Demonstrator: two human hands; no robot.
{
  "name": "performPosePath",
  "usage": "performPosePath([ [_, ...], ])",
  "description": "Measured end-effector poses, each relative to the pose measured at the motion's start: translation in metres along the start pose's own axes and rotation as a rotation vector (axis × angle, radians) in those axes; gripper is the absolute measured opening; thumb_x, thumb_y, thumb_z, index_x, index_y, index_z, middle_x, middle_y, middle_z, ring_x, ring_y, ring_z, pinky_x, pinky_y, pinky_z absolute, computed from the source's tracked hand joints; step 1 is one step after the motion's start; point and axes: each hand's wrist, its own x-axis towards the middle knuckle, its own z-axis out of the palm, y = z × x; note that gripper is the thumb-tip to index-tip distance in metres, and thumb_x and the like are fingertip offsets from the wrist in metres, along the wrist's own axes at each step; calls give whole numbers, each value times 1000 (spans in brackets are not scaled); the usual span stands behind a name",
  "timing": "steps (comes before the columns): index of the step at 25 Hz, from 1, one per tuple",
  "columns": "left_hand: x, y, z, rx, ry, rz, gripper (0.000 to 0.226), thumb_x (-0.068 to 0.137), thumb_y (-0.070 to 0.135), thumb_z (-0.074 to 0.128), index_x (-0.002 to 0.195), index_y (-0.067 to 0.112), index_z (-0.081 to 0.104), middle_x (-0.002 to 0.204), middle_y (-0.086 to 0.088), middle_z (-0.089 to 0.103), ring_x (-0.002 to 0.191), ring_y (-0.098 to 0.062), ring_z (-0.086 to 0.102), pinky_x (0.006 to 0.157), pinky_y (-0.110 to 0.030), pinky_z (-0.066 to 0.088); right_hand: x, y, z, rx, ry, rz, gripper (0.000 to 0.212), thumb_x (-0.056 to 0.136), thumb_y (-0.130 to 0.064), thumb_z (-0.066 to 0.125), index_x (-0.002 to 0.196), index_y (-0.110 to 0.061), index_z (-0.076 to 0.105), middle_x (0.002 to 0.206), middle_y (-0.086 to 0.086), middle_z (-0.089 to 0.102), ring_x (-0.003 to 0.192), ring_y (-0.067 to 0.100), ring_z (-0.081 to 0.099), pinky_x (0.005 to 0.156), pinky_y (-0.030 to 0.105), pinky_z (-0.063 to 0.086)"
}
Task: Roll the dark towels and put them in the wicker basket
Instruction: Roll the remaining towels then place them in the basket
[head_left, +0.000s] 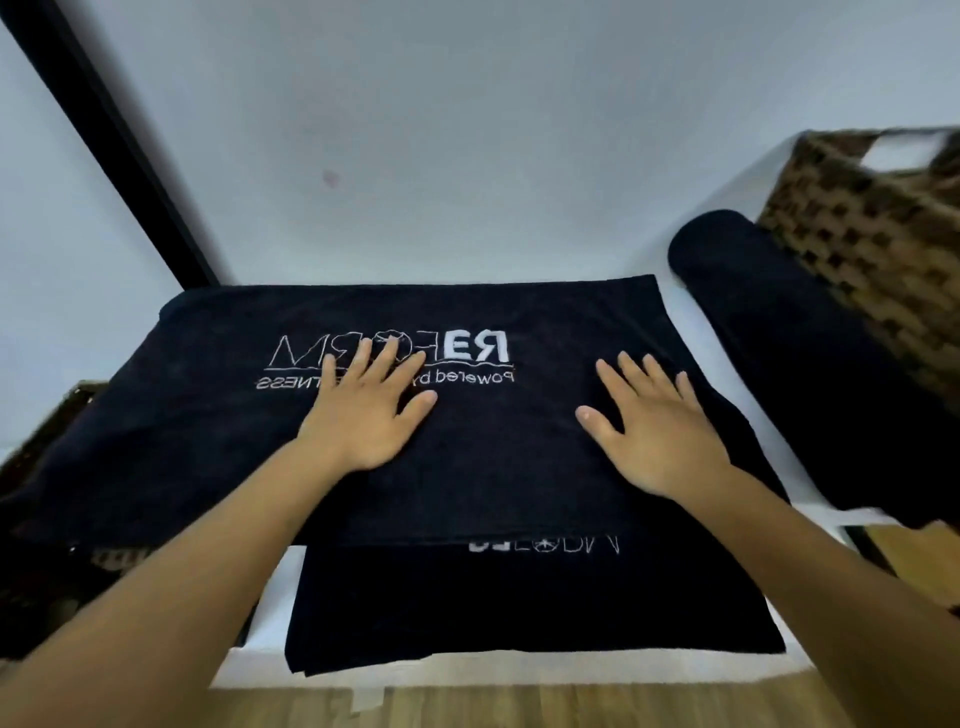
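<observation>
— Left hand (363, 421) is flat on the dark towel (208, 415), fingers spread and straight, gripping nothing. It covers part of the white stitched lettering, which reads backwards from where I stand.

— And the other one?

— Right hand (665, 441) is the same: palm down, fingers splayed, pressing on the cloth nearer its right edge. Both forearms are bare.

— What is the cloth like?

— Thick, soft terry, almost black, laid out as a broad rectangle on the white table (519, 673). Its left end droops over the table's side. A second dark towel (519, 608), folded, lies under it and sticks out toward the person, with a strip of the same white lettering showing.

— Any rolled ones?

— One rolled towel (810, 364), a fat, smooth cylinder, lies on the right, outside the wicker basket (857, 218) and against its side. The basket is a brown chequered weave, blurred.

— Anything else nearby?

— A pale wall behind, a black bar (104, 130) slanting across it, and wooden floor (571, 706) below.
</observation>
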Motion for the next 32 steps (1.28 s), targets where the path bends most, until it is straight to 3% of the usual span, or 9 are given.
performPosePath([
  [5, 4, 18, -4, 31, -109, -93, 59, 100, 49, 25, 155, 36, 10, 166, 2, -1, 152, -26, -6, 118, -61, -1, -52, 29, 5, 2, -10, 106, 78, 93, -68, 12, 157, -24, -2, 165, 6, -9, 151, 19, -13, 123, 44, -4],
  [11, 47, 150, -1, -14, -182, 430, 53, 105, 41, 24, 156, 30, 14, 166, 2, 2, 152, -18, -6, 120, -55, -5, -54, 32, 5, 52, -4, 101, 78, 91, -70, 11, 157, -28, -1, 165, 3, -10, 150, 17, -15, 123, 44, -4],
  [18, 156, 224, 12, -5, -208, 529, 62, 101, 55, 18, 157, 30, 7, 165, -5, -4, 152, -19, -7, 122, -49, -6, -59, 28, 0, 95, 14, 132, 87, 80, -75, -5, 156, -32, -2, 165, -2, -12, 149, 12, -18, 123, 39, -6],
  [22, 201, 227, 14, -18, -179, 567, 68, 100, 60, 15, 157, 24, 7, 165, -7, -1, 152, -21, -2, 123, -44, -1, -75, 20, 9, 127, 137, 332, 70, 90, -69, -3, 154, -41, 1, 163, -11, -9, 149, 9, -15, 122, 34, -9],
  [24, 218, 230, 14, -40, -185, 592, 68, 100, 60, 15, 157, 23, 8, 165, -5, 3, 152, -22, 5, 123, -43, 6, -98, 10, 23, 152, 281, 461, 66, 95, -63, 8, 155, -36, 17, 163, -10, 7, 151, 9, -1, 124, 35, 2],
  [26, 226, 232, 19, -47, -174, 611, 66, 100, 58, 16, 157, 24, 11, 165, -4, 9, 151, -25, 13, 121, -44, 15, -124, -3, 37, 217, 468, 553, 57, 97, -55, 28, 144, -29, 47, 155, -9, 36, 146, 11, 28, 115, 37, 33],
  [27, 228, 234, 21, -55, -162, 622, 64, 101, 55, 17, 157, 24, 14, 164, -4, 12, 149, -26, 17, 120, -44, 18, -135, -5, 41, 260, 583, 626, 48, 95, -52, 36, 131, -32, 61, 145, -12, 51, 135, 12, 48, 103, 29, 46],
  [29, 229, 234, 25, -129, -85, 659, 56, 104, 45, 21, 154, 21, 25, 160, -6, 26, 144, -29, 28, 116, -44, 25, -145, -3, 32, 553, 800, 871, 23, 92, -55, 49, 97, -49, 71, 113, -26, 68, 96, 7, 69, 81, 11, 50],
  [32, 228, 228, 29, -345, 206, 700, 38, 102, 22, 41, 134, 10, 57, 132, -11, 53, 125, -33, 45, 106, -40, 37, -135, 11, 31, 1341, 824, 1089, 34, 77, -50, 73, 100, -26, 70, 85, -5, 73, 75, 13, 71, 77, 37, 60],
])
